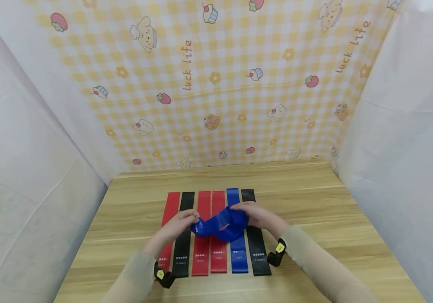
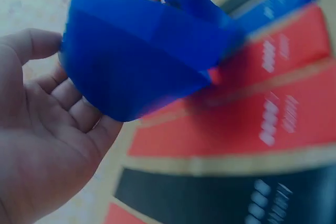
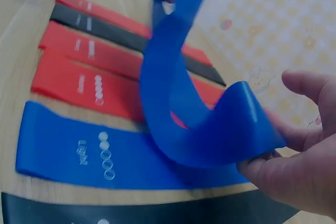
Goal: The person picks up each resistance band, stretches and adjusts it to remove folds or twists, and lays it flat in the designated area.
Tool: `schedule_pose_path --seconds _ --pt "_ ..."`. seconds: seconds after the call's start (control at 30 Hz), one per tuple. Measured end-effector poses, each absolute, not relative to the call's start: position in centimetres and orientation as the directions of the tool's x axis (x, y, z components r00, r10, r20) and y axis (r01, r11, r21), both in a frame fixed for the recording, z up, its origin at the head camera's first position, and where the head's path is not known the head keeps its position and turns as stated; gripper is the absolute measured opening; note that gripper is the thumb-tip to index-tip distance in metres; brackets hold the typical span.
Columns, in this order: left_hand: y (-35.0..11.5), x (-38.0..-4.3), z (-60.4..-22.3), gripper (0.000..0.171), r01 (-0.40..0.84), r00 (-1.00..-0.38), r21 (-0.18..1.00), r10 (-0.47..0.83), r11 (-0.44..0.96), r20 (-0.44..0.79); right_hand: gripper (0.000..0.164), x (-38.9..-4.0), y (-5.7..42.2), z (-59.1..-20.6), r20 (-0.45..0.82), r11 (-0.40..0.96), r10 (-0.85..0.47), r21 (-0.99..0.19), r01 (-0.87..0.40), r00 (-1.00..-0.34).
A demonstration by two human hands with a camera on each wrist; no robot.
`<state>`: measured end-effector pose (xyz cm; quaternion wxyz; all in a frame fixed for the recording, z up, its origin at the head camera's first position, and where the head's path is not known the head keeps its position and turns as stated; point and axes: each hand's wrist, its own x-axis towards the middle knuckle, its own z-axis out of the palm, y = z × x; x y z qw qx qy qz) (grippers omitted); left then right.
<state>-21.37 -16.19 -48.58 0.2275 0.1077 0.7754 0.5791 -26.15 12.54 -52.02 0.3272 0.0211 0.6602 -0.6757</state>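
Observation:
A loose, twisted blue resistance band (image 1: 209, 227) hangs between both hands above a row of flat bands. My left hand (image 1: 178, 223) pinches its left end; in the left wrist view the thumb and fingers (image 2: 71, 98) meet its edge. The other end is held by my right hand (image 1: 260, 215), with fingers behind the fold in the right wrist view. Directly beneath lie two red bands (image 1: 218, 256) marked Heavy and a flat blue band (image 3: 68, 145) marked Light.
A black band (image 1: 260, 252) lies at the row's right end. Towards the left are another black band (image 1: 182, 252) and a red band (image 1: 172, 204). All rest on a wood-grain table (image 1: 307, 202), backed by a yellow checked cloth (image 1: 231, 54).

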Motion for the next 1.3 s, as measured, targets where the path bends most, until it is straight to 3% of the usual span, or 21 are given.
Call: schedule_pose_path --seconds 0.3,0.5,0.63,0.73,0.83,0.93,1.07,1.3 --pt "-17.7 -19.7 -52.0 0.009 -0.186 -0.924 0.865 0.217 0.467 -0.316 0.045 -26.3 13.2 -53.3 -0.424 0.218 -0.304 -0.903 0.371 -0.853" --pt "-18.4 -19.3 -52.4 0.02 -0.062 -0.939 0.859 0.262 0.507 -0.223 0.05 -26.5 13.6 -53.5 -0.416 0.205 -0.267 -0.906 0.37 -0.87" --pt "-18.8 -19.0 -52.4 0.015 -0.02 -0.933 0.834 0.289 0.551 -0.214 0.052 -26.5 13.9 -53.5 -0.413 0.214 -0.247 -0.906 0.367 -0.876" --pt "-19.1 -18.8 -52.6 0.013 -0.029 -0.926 0.807 0.287 0.59 -0.244 0.046 -26.5 13.8 -53.3 -0.391 0.259 -0.212 -0.906 0.335 -0.895" --pt "-19.4 -18.5 -52.7 0.014 -0.032 -0.919 0.79 0.293 0.613 -0.264 0.034 -26.2 13.2 -53.1 -0.288 0.354 -0.187 -0.912 0.209 -0.939" --pt "-19.7 -18.2 -52.9 0.013 -0.017 -0.915 0.781 0.306 0.624 -0.263 0.018 -25.4 11.7 -52.9 -0.139 0.478 -0.23 -0.878 0.012 -0.963" --pt "-19.9 -17.8 -53.1 0.011 0.002 -0.912 0.773 0.318 0.634 -0.259 0.006 -23.9 8.8 -53.0 -0.034 0.519 -0.37 -0.836 -0.176 -0.928" --pt "-20.1 -17.4 -53.1 0.019 -0.02 -0.916 0.771 0.297 0.637 -0.269 0.023 -22.4 3.9 -54.3 -0.166 0.522 -0.528 -0.837 -0.165 -0.833"
